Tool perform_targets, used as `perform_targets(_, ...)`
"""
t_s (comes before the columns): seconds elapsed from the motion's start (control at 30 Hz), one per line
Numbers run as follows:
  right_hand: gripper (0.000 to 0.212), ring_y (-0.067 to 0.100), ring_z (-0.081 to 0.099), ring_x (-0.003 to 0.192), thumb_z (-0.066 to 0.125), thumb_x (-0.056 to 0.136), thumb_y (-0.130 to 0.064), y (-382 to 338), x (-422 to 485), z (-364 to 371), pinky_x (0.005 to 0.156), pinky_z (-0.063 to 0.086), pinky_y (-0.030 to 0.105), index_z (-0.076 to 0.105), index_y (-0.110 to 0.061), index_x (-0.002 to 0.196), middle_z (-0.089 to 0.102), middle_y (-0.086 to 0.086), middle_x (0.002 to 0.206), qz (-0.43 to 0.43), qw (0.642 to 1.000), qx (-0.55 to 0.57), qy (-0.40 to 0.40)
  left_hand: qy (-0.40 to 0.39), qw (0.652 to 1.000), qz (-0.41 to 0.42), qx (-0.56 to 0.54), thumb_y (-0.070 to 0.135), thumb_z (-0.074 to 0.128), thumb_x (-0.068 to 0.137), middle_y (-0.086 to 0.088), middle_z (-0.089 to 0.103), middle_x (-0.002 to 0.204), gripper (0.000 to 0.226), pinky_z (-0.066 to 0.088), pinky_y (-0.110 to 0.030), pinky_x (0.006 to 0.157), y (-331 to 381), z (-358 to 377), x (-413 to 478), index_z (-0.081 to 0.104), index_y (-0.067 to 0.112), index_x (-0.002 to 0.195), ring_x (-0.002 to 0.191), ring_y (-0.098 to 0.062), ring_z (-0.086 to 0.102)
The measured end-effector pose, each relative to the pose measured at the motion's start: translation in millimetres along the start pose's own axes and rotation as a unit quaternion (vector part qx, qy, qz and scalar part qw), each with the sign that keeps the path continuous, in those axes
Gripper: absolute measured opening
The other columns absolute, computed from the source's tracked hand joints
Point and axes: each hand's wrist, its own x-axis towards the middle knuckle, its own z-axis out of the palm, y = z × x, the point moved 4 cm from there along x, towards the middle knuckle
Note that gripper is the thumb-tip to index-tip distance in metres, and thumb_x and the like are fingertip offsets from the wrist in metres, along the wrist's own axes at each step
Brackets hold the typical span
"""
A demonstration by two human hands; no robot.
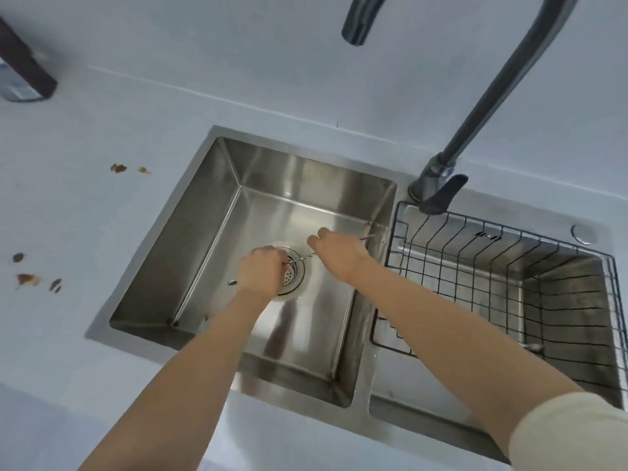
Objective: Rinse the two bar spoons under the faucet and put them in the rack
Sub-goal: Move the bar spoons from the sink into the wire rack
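- Hands work low inside the left basin of a double steel sink (217, 185), both arms reaching down from the near edge.
- The left hand (260, 271) is curled into a loose fist beside the round drain strainer (292, 271); its fingers are closed around one bar spoon (232, 283), whose small end pokes out on the hand's left side, just above the basin floor.
- The right hand (334, 249) is also closed, knuckles up, gripping the second bar spoon (367, 237). A thin twisted stem shows from the hand's left side toward the drain, and a short tip sticks out on its right, close to the basin's right wall.
- The two hands are near each other but apart, the drain strainer lying between and slightly below them.
- A dark faucet (489, 107) rises from the ledge between the basins and arches high; its spout (360, 25) ends well above the left basin. I cannot see any water running.
- The right basin carries a wire rack (475, 253) with dark grid wires, set into its opening. Something small and metallic sits at the rack's near edge, too blurred to tell what it is.
- The pale countertop (102, 215) to the left of the sink bears a few brown specks (29, 278).
- A cream sleeve (571, 433) covers the upper right arm.
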Motion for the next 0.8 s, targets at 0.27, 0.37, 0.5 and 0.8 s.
perform_targets(0.27, 0.042, 0.037, 0.058, 0.106, 0.043, 0.084, 0.011, 69, -73, -45, 0.072, 0.045, 0.040, 0.045, -0.006, 0.122, 0.048, 0.015, 0.122, 0.121, 0.986, 0.052, 0.104, 0.102, 0.983, 0.150, 0.040, 0.019, 0.050, 0.091, -0.012, 0.064, 0.102, 0.022, 0.046, -0.034, 0.074, 93, -73, -7, 0.067, 0.009, 0.101, 0.104, -0.032, 0.056)
perform_targets(0.37, 0.038, 0.035, 0.058, 0.104, 0.046, 0.086, 0.006, 102, -108, -43, 0.076, 0.048, 0.041, 0.046, -0.006, 0.122, 0.049, 0.015, 0.122, 0.168, 0.977, 0.060, 0.120, 0.113, 0.969, 0.214, 0.055, 0.010, 0.052, 0.089, -0.014, 0.065, 0.098, 0.020, 0.046, -0.033, 0.072, 141, -73, -10, 0.068, 0.007, 0.100, 0.100, -0.032, 0.058)
perform_targets(0.5, 0.033, 0.032, 0.058, 0.101, 0.047, 0.087, 0.004, 145, -155, -24, 0.072, 0.046, 0.037, 0.047, -0.006, 0.119, 0.051, 0.013, 0.119, 0.233, 0.964, 0.063, 0.111, 0.093, 0.948, 0.289, 0.100, -0.001, 0.050, 0.086, -0.013, 0.065, 0.103, 0.026, 0.047, -0.036, 0.073, 207, -57, -21, 0.065, 0.007, 0.105, 0.100, -0.030, 0.058)
perform_targets(0.8, 0.044, 0.033, 0.058, 0.102, 0.045, 0.086, 0.008, 213, -213, 41, 0.068, 0.042, 0.035, 0.042, -0.006, 0.127, 0.049, 0.015, 0.121, 0.327, 0.941, 0.080, 0.042, -0.002, 0.909, 0.387, 0.154, -0.009, 0.045, 0.084, -0.014, 0.065, 0.103, 0.031, 0.050, -0.038, 0.078, 300, 14, -30, 0.063, 0.002, 0.107, 0.100, -0.031, 0.059)
